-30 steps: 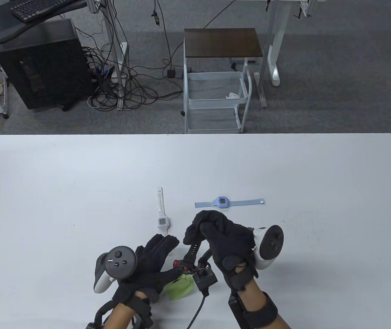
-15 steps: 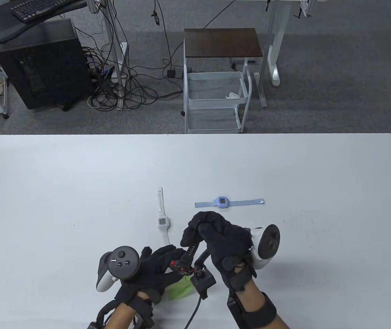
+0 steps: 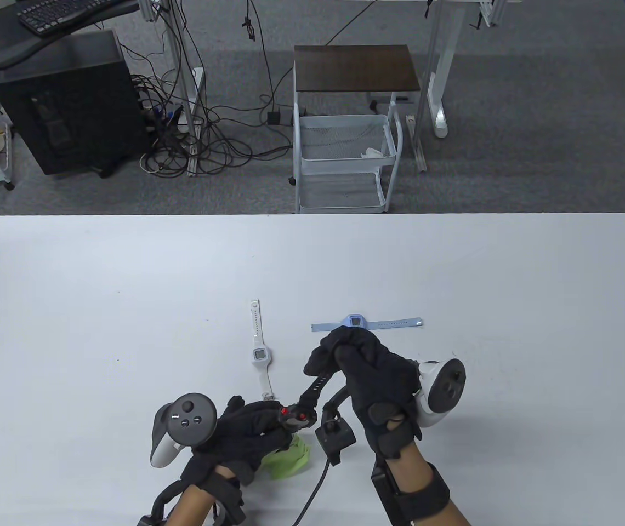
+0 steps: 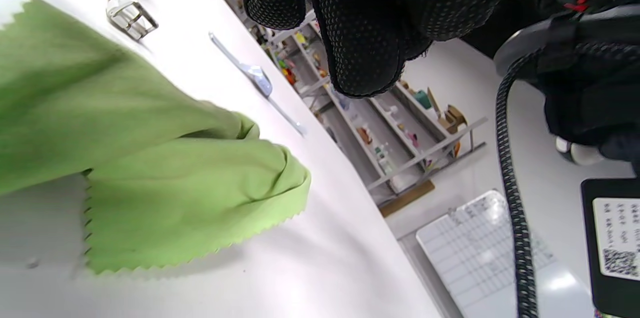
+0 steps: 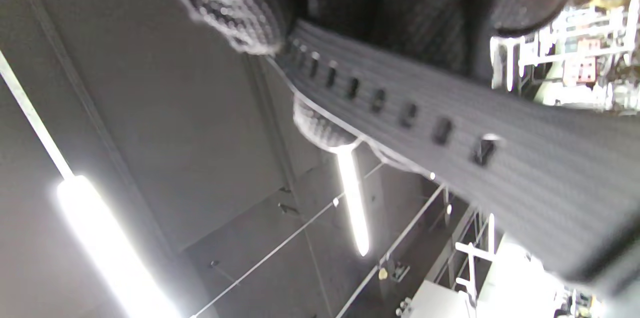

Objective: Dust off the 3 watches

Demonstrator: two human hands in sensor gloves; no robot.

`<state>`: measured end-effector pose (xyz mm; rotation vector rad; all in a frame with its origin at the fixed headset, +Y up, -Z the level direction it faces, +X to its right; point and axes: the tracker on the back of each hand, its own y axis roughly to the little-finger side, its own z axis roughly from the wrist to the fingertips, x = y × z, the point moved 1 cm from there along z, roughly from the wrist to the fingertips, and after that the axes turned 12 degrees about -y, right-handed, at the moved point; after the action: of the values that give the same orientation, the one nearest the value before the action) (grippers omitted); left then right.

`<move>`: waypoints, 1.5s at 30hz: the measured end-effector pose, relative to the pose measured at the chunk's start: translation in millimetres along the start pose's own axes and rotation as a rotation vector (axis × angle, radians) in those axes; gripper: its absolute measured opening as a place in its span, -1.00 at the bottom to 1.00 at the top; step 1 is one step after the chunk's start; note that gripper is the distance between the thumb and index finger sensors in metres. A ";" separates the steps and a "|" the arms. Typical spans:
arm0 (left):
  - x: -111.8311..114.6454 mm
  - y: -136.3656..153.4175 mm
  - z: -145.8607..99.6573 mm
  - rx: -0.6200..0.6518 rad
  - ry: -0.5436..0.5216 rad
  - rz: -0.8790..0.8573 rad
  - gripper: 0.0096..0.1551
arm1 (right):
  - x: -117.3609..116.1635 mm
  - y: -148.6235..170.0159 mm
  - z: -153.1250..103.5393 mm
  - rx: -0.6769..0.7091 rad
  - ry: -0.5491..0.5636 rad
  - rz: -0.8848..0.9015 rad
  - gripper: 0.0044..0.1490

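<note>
Black watch (image 3: pixel 300 408) held off the table between both hands, near the front edge at centre. Case with red accents sits at the left hand's fingertips; strap runs up and to the right into the right hand. Right hand (image 3: pixel 370 378) clenched around the far end of the strap; right wrist view shows the ribbed strap (image 5: pixel 450 132) with its row of holes passing under the curled gloved fingers (image 5: pixel 235 2). Left hand (image 3: pixel 246 433) curled around the watch case, with green cloth (image 3: pixel 288 457) bunched beneath the fingers and resting on the table. Left wrist view: cloth (image 4: pixel 150 168) has a zigzag-cut edge and lies folded on the white surface.

White watch (image 3: pixel 260 350) lies flat on the table (image 3: pixel 71 307), strap running away from the person, its buckle end just beyond the left hand. Blue watch (image 3: pixel 364 323) lies flat crosswise, just beyond the right hand's knuckles, which overlap its case in the table view; contact cannot be told. The two are near each other, not touching.

Beyond the table: white wire cart (image 3: pixel 345 159) with dark top, black computer tower (image 3: pixel 66 104), tangle of cables (image 3: pixel 197 142) on grey floor.
</note>
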<state>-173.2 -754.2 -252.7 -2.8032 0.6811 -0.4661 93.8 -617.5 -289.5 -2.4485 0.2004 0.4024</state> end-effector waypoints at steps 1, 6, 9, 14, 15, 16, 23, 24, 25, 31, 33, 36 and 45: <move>-1.1 -0.5 -0.3 0.002 -0.006 -0.007 -0.54 | 3.0 -0.3 -0.2 0.003 0.013 0.000 -0.54; -11.3 -3.3 -3.2 0.027 -0.074 -0.039 -0.54 | 18.5 -2.1 -0.7 0.019 0.067 -0.012 -0.53; -21.8 -4.5 -5.2 0.050 -0.148 -0.078 -0.53 | 28.5 -2.1 -3.5 0.032 0.112 -0.017 -0.53; -41.4 -7.4 -9.1 0.080 -0.267 -0.119 -0.53 | 47.7 -0.3 -13.8 0.011 0.156 -0.047 -0.52; -47.3 -9.2 -10.3 0.103 -0.300 -0.131 -0.53 | 53.0 0.4 -17.3 0.002 0.166 -0.071 -0.51; -53.3 -11.3 -11.4 0.123 -0.329 -0.141 -0.53 | 57.4 1.4 -20.6 -0.010 0.169 -0.091 -0.50; -81.7 -24.4 -14.9 0.160 -0.455 -0.191 -0.52 | 69.7 20.8 -46.6 -0.154 0.075 -0.171 -0.42; -84.0 -25.5 -14.8 0.154 -0.461 -0.198 -0.52 | 69.0 24.5 -50.9 -0.177 0.060 -0.183 -0.42; -88.0 -27.3 -14.1 0.149 -0.473 -0.209 -0.52 | 67.7 29.0 -55.2 -0.208 0.040 -0.200 -0.43; -112.0 -47.5 -5.5 0.158 -0.540 -0.203 -0.53 | 45.0 49.3 -73.1 -0.343 -0.130 -0.313 -0.51; -119.5 -58.4 -1.7 0.170 -0.545 -0.174 -0.53 | 32.0 57.6 -77.3 -0.381 -0.209 -0.344 -0.50; -127.1 -73.5 4.1 0.190 -0.552 -0.124 -0.52 | 7.8 73.2 -81.3 -0.430 -0.392 -0.321 -0.47; -127.4 -95.2 10.9 0.212 -0.561 0.016 -0.53 | -58.7 96.9 -79.5 -0.471 -0.653 -0.473 -0.53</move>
<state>-237.9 -609.4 -268.0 -2.5382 0.4904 0.2394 34.0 -740.2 -266.0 -2.5340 -0.8119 1.0859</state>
